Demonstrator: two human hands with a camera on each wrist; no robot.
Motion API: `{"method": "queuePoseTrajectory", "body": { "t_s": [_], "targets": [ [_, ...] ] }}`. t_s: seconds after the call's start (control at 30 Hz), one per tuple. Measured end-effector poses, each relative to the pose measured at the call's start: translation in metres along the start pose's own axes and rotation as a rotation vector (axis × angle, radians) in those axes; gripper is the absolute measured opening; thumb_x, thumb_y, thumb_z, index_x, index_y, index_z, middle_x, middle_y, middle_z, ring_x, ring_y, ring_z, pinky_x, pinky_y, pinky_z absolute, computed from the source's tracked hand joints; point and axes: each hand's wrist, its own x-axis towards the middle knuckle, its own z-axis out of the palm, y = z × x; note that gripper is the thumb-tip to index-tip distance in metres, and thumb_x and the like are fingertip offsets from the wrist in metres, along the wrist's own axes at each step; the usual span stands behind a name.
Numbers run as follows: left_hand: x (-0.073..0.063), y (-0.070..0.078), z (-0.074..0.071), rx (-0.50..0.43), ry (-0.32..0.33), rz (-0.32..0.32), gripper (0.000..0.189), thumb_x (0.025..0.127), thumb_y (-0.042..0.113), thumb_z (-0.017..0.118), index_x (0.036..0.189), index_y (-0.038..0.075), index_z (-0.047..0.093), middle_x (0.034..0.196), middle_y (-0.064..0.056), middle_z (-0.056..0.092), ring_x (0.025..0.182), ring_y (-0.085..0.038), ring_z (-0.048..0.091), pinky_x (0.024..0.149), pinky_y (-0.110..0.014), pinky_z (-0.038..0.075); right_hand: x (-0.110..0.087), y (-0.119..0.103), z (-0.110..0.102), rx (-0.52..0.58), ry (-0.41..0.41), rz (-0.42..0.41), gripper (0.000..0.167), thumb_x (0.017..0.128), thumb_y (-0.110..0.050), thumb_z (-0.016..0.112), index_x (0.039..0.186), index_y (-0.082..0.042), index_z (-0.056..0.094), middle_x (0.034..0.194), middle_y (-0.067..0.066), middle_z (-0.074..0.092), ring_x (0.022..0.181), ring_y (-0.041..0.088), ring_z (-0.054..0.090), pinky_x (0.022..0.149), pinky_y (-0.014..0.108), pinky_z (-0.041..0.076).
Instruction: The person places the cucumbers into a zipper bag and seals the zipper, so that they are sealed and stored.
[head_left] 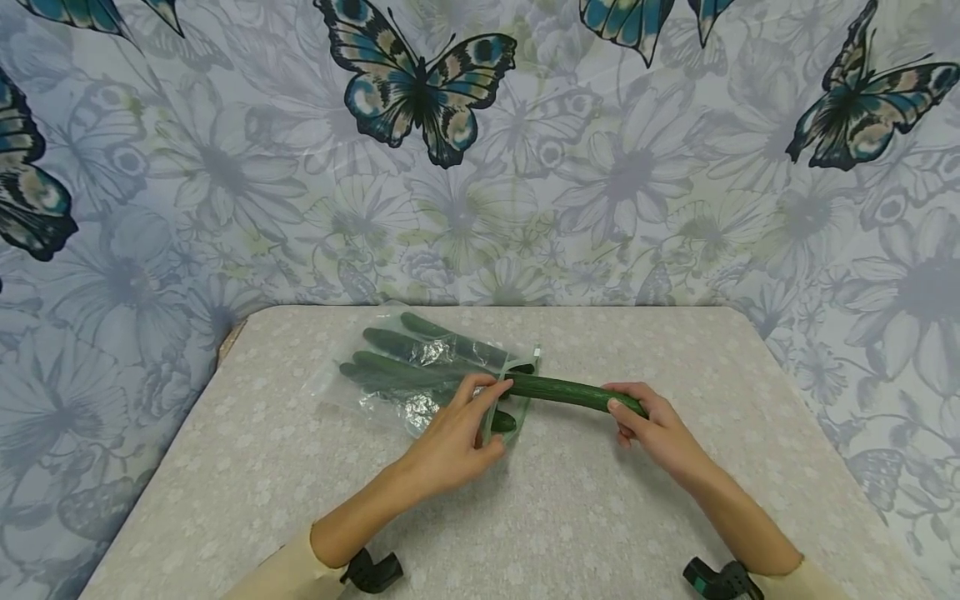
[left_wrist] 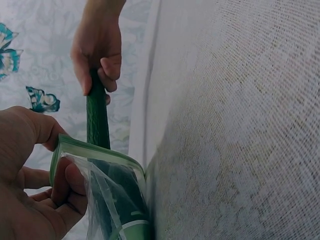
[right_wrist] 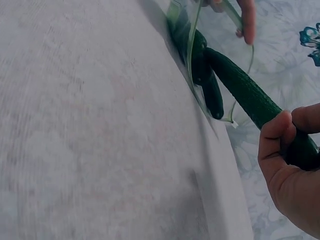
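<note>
A long dark green cucumber [head_left: 570, 393] lies across the mouth of a clear zip bag [head_left: 397, 400], its left end at the opening. My right hand [head_left: 656, 425] grips the cucumber's right end between thumb and fingers. With its fingers and thumb, my left hand [head_left: 453, 442] pinches the bag's green-edged rim and keeps the mouth spread; the left wrist view shows the zip edge [left_wrist: 100, 151] between them. Several more cucumbers [head_left: 420, 348] lie inside the bag. In the right wrist view the held cucumber [right_wrist: 245, 90] slants up to the bag's opening.
The bag rests on a table [head_left: 600, 517] with a pale floral cloth. Behind the table's far edge hangs a wall covering [head_left: 480, 217] printed with flowers and butterflies. Dark camera mounts [head_left: 372, 572] sit at both wrists.
</note>
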Motion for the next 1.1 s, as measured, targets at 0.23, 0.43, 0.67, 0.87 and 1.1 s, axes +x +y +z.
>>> {"method": "queuePoseTrajectory", "body": {
  "t_s": [0.23, 0.43, 0.67, 0.87, 1.1],
  "targets": [
    [0.0, 0.001, -0.001, -0.009, 0.003, 0.013, 0.075, 0.099, 0.019, 0.066, 0.169, 0.022, 0.037, 0.167, -0.002, 0.035, 0.059, -0.001, 0.05, 0.055, -0.023, 0.046, 0.021, -0.004, 0.019, 0.012, -0.033, 0.025, 0.046, 0.114, -0.028, 0.055, 0.151, -0.002, 0.052, 0.108, 0.02, 0.053, 0.076, 0.015, 0.054, 0.07, 0.036, 0.053],
    [0.0, 0.002, -0.002, -0.015, 0.008, 0.006, 0.075, 0.1, 0.018, 0.066, 0.169, 0.023, 0.037, 0.167, -0.002, 0.035, 0.06, -0.002, 0.051, 0.055, -0.024, 0.047, 0.037, -0.01, 0.039, 0.063, -0.045, 0.05, 0.046, 0.114, -0.025, 0.054, 0.152, 0.001, 0.051, 0.102, 0.012, 0.051, 0.076, 0.015, 0.051, 0.07, 0.033, 0.054],
    [0.001, 0.004, -0.004, -0.017, 0.025, 0.002, 0.075, 0.099, 0.018, 0.067, 0.168, 0.024, 0.038, 0.167, -0.001, 0.036, 0.062, -0.002, 0.052, 0.057, -0.025, 0.049, 0.055, -0.013, 0.065, 0.129, -0.068, 0.084, 0.049, 0.113, -0.025, 0.055, 0.154, 0.003, 0.048, 0.095, 0.006, 0.053, 0.075, 0.014, 0.054, 0.072, 0.028, 0.055],
    [0.001, 0.004, -0.003, -0.019, 0.023, 0.016, 0.075, 0.1, 0.017, 0.067, 0.169, 0.024, 0.038, 0.166, 0.0, 0.036, 0.061, -0.002, 0.052, 0.057, -0.024, 0.049, 0.067, -0.015, 0.079, 0.12, -0.119, 0.049, 0.05, 0.113, -0.023, 0.057, 0.153, 0.006, 0.05, 0.107, 0.018, 0.063, 0.074, 0.013, 0.061, 0.073, 0.027, 0.059],
    [0.0, 0.003, -0.005, -0.024, 0.014, 0.028, 0.074, 0.1, 0.019, 0.064, 0.169, 0.022, 0.037, 0.167, 0.001, 0.035, 0.062, -0.001, 0.052, 0.057, -0.024, 0.05, 0.079, -0.022, 0.091, -0.035, -0.169, -0.007, 0.05, 0.109, -0.023, 0.064, 0.152, 0.0, 0.056, 0.123, 0.019, 0.069, 0.08, 0.019, 0.062, 0.074, 0.032, 0.055]
  ]
}}
